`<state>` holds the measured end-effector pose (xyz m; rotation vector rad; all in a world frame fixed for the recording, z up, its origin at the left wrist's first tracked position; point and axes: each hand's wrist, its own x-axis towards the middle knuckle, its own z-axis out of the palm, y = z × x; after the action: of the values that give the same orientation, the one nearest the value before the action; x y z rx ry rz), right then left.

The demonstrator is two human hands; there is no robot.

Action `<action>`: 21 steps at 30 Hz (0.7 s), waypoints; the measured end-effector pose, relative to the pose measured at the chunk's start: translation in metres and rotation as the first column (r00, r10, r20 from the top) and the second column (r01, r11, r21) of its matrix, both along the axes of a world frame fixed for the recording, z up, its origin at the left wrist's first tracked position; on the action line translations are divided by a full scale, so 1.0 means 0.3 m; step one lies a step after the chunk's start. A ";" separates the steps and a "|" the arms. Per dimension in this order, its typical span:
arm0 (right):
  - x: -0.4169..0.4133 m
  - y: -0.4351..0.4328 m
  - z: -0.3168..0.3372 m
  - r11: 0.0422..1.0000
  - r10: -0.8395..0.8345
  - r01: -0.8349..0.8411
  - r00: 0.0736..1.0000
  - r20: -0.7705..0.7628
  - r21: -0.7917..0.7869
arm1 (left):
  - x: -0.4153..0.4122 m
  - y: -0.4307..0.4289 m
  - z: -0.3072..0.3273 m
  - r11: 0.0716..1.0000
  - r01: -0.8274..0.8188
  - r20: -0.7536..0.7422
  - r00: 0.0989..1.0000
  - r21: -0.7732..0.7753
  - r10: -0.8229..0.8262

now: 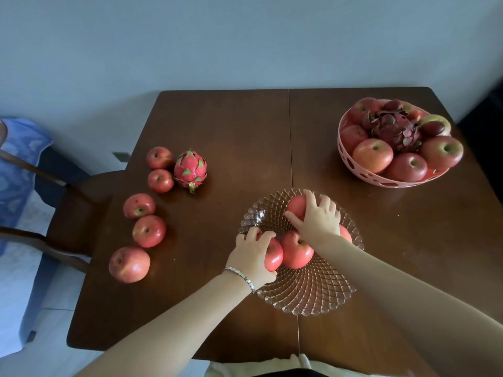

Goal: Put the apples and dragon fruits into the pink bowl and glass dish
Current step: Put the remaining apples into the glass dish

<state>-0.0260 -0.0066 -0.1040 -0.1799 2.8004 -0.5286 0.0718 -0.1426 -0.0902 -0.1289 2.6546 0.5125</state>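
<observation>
Left hand (251, 254) and right hand (318, 219), fingers wrapped on one apple each, set them low inside the glass dish (313, 295), beside a free apple (296, 250). Five apples and a dragon fruit (190, 168) wait on the worktop (231, 126); the pink bowl (351, 164) looks full.

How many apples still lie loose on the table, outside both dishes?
5, all on the table's left side: two beside the dragon fruit at and, three nearer the camera at. None seems hidden.
</observation>
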 end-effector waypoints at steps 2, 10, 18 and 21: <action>0.024 0.015 0.010 0.975 0.199 -0.212 0.968 -0.151 -0.072 | -0.006 -0.010 0.005 1.000 0.000 -0.011 1.000 0.022 0.000; 0.119 0.119 -0.069 0.751 0.653 -0.590 0.731 -0.198 0.295 | -0.194 -0.054 0.046 0.988 0.146 -0.099 0.984 -0.059 -0.151; 0.104 0.123 -0.064 0.774 0.629 -0.589 0.756 -0.182 0.231 | -0.250 -0.036 -0.014 0.922 0.376 -0.096 0.918 -0.095 -0.385; 0.105 0.122 -0.072 0.782 0.621 -0.580 0.761 -0.189 0.229 | -0.223 -0.042 -0.023 0.947 0.290 -0.165 0.936 -0.139 -0.310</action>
<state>0.0055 0.0300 -0.1256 -1.1484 2.7645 -0.1250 0.0051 -0.1552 -0.0971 0.3034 2.8122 0.2853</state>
